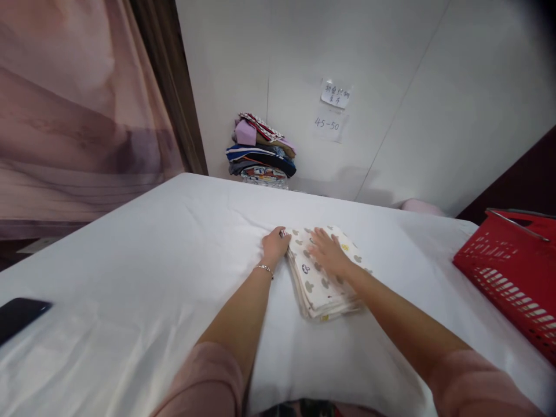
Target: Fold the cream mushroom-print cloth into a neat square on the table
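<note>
A folded white cloth [313, 284] printed with grey mushroom-like shapes and a few yellow ones lies in several layers on the white-covered table [143, 255]. At its far left corner my left hand [275, 245] grips the edge, thumb and fingers closed round it. A small dark and red patch shows beside those fingers. My right hand [329, 253] rests flat on top of the cloth with its fingers stretched out. The near edges of the layers fan slightly apart.
A red plastic basket [508, 272] with a metal handle stands at the right. On the left edge lies a dark phone-like object [21, 315]. Behind the table rises a stack of folded fabrics [263, 153] against the wall. A pink curtain [82, 110] hangs at the left.
</note>
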Motion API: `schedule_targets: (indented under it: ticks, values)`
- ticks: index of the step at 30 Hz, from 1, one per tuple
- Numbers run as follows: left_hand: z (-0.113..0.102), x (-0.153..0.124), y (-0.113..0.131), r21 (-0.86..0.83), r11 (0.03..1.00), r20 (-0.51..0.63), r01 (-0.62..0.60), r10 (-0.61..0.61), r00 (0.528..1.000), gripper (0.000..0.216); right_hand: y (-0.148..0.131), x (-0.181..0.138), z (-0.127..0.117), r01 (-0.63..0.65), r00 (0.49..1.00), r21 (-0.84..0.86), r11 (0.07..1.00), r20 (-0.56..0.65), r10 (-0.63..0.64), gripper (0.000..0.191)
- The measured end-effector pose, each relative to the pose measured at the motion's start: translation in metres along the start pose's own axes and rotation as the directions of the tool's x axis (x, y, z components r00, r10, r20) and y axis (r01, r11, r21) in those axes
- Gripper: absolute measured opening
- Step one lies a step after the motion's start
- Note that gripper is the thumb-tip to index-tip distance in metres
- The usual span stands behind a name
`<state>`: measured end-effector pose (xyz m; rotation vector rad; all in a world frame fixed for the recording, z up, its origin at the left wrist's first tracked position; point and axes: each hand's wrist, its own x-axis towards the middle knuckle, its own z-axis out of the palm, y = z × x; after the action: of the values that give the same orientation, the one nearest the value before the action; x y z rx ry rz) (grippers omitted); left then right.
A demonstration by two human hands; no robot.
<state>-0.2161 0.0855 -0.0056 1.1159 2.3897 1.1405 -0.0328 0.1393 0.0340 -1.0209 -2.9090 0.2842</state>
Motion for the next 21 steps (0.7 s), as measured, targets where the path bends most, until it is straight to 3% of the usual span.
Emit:
schedule_targets:
  ticks: [2,5,16,19,21]
  values:
    - [0.000,0.000,0.000,-0.003,1.000,-0.002,-0.004,0.004,1.000,0.036,-0.023,-0.016,0.010,0.125,0.992,0.028,0.992,0.032,-0.126,0.060]
    - [0.000,0.000,0.000,-0.007,1.000,-0.002,-0.017,0.017,1.000,0.036,-0.040,-0.033,0.025,0.208,0.977,0.038,0.977,0.045,-0.210,0.061]
    - [0.000,0.002,-0.002,0.009,1.000,0.012,-0.014,0.014,1.000,0.037,-0.038,-0.032,0.026,0.213,0.975,0.073,0.974,0.051,-0.217,0.061]
    - [-0.003,0.003,0.006,0.008,0.996,-0.110,-0.088,0.088,0.990,0.041,-0.038,-0.032,0.026,0.218,0.975,0.089,0.972,0.033,-0.221,0.060]
    - [-0.005,0.001,0.017,0.029,0.971,-0.218,-0.236,0.237,0.947,0.042,-0.039,-0.032,0.025,0.219,0.975,0.106,0.970,0.021,-0.223,0.059]
